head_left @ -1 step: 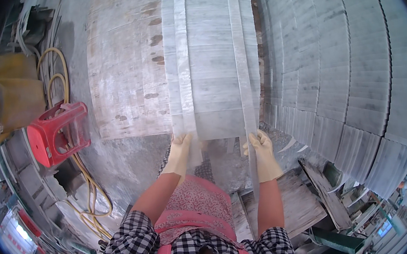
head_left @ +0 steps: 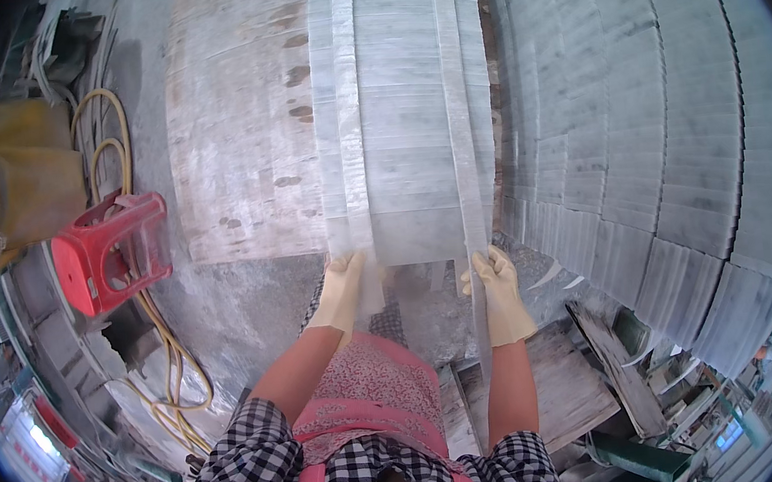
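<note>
A worker in cream gloves grips two pale strips at the near end of a row of grey-white slats (head_left: pixel 411 163). The left hand (head_left: pixel 343 293) closes on the left strip (head_left: pixel 350 132), its thumb out of sight and its exact hold hard to make out. The right hand (head_left: pixel 497 290) curls around the right strip (head_left: pixel 462 139), whose loose tail hangs down beside the right forearm; the fingers partly cover it. Both strips run away from the hands over the slats until the upper border cuts them off, along with the row itself. Beneath the hands, a pink patterned apron (head_left: pixel 363 384) is partly hidden by the left forearm.

The near edge of the slats lies between and just beyond the two gloves. Open floor (head_left: pixel 243 312) spreads left of the left hand as far as a yellow hose (head_left: pixel 172 357) and a red stool (head_left: pixel 110 256) (tipped on its side, by the look of it). Right of the right hand, room narrows toward tall stacks of grey slats (head_left: pixel 618 122), with weathered boards (head_left: pixel 552 383) nearer the body.

Against the earlier frame, hands and strips hold practically the same positions.
</note>
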`<control>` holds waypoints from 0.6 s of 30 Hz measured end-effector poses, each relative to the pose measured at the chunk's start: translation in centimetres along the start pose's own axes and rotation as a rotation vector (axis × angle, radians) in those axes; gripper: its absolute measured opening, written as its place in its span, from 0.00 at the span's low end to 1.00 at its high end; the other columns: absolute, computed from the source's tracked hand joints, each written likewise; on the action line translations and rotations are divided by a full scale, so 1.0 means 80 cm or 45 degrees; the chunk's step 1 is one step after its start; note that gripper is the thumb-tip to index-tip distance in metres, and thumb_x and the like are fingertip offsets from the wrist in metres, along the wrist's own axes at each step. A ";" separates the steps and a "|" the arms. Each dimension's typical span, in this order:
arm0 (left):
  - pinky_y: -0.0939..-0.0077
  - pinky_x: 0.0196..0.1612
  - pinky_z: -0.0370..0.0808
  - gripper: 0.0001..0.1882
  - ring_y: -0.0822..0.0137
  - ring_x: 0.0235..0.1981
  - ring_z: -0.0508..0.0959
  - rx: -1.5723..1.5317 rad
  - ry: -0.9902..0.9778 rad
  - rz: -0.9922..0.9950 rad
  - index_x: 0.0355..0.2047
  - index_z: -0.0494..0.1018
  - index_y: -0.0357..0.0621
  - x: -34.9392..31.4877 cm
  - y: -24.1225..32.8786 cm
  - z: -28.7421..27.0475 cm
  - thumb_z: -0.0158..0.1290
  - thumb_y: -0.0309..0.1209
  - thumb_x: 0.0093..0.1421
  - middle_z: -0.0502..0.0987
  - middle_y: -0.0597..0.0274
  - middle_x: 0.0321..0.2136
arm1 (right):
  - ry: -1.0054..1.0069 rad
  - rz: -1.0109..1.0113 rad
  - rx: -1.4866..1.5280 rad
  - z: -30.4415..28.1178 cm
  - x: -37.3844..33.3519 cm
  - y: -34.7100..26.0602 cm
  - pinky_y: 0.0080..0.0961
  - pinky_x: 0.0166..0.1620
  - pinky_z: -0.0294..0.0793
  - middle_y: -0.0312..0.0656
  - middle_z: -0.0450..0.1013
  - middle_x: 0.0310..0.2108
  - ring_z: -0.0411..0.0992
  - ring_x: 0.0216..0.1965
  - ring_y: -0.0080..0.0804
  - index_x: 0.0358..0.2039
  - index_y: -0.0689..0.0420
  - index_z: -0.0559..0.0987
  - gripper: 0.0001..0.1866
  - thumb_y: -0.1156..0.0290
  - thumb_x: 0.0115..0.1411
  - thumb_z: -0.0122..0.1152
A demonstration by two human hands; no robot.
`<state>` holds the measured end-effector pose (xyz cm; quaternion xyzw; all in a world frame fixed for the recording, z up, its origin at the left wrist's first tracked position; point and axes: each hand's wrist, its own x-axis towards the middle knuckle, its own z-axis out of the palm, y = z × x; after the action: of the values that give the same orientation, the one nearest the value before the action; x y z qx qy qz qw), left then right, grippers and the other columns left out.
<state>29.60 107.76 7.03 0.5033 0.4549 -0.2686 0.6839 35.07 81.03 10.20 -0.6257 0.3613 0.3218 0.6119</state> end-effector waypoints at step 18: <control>0.67 0.58 0.73 0.31 0.59 0.57 0.76 0.538 0.278 0.224 0.66 0.62 0.40 -0.045 0.000 -0.028 0.53 0.40 0.67 0.75 0.51 0.58 | 0.185 -0.519 -0.646 -0.019 0.024 0.047 0.33 0.61 0.69 0.52 0.74 0.56 0.71 0.61 0.40 0.62 0.66 0.71 0.28 0.66 0.65 0.64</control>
<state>27.24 109.54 10.06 0.6986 0.4142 -0.2413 0.5312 32.88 79.44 6.63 -0.8389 0.1796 0.2270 0.4610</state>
